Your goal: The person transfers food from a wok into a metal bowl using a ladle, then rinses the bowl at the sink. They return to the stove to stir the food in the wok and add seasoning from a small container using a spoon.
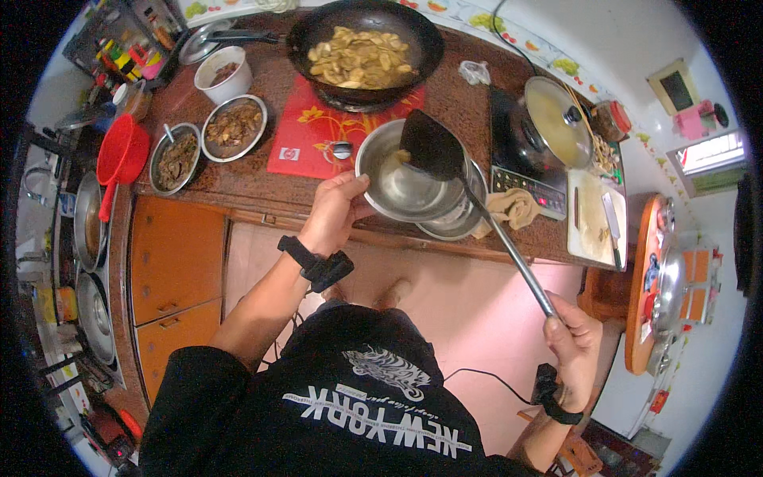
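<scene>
My left hand (337, 206) grips the rim of a stainless steel bowl (381, 191) above the counter's front edge. A small piece of food lies inside it. My right hand (572, 337) holds the long metal handle of a wok spatula (435, 146), whose black blade is over the bowl. Another metal bowl (456, 229) is partly hidden beneath. Behind, a black wok (426, 45) holds sliced, yellowish food (360, 56) on a red-topped gas stove (298, 131).
Two metal dishes of food (233, 128) (174, 160), a white tub (223, 74) and a red ladle (123, 149) stand left. Right are a lidded pot (551, 122) on an induction cooker, a cloth (512, 208), and a knife (612, 223) on a cutting board (587, 229).
</scene>
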`<state>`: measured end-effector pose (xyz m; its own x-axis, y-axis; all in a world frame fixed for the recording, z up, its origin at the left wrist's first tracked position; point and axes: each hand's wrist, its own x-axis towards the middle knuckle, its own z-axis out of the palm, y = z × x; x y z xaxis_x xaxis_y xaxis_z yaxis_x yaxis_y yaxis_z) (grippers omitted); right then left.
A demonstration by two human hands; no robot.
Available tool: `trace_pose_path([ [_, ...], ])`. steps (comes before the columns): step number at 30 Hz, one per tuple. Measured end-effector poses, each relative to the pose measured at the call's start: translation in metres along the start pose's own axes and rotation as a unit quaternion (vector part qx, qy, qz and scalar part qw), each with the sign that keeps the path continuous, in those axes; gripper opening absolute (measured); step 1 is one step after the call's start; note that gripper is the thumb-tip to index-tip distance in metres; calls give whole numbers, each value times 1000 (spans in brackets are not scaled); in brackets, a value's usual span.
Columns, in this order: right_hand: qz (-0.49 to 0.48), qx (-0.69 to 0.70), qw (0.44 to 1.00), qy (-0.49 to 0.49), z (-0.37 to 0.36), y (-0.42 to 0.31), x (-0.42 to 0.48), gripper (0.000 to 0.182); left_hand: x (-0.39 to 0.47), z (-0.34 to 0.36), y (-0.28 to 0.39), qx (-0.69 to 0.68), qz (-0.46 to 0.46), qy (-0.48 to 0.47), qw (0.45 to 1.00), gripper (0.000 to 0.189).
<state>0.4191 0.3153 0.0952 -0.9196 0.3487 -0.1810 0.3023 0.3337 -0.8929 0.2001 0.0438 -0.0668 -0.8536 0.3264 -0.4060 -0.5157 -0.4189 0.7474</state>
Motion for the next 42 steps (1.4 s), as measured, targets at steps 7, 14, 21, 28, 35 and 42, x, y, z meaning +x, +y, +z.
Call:
trace_pose_path([
  [7,-169,-193,966,13,-11,38,27,29,18,37,-42,-76,5,-15,997,18],
  [14,-113,-62,987,-94,-35,94,39,37,19,52,-47,-23,94,-22,995,24],
  [21,-30,41,986,-161,-60,114,48,37,12,62,-56,35,140,25,989,27],
  [28,10,70,982,-174,-71,121,50,37,18,56,-74,30,153,33,987,28],
  [35,34,52,982,-176,-81,117,40,38,22,64,-89,50,159,82,983,22],
  [42,-75,-80,988,-107,-90,127,42,38,23,71,-84,149,201,99,963,19],
])
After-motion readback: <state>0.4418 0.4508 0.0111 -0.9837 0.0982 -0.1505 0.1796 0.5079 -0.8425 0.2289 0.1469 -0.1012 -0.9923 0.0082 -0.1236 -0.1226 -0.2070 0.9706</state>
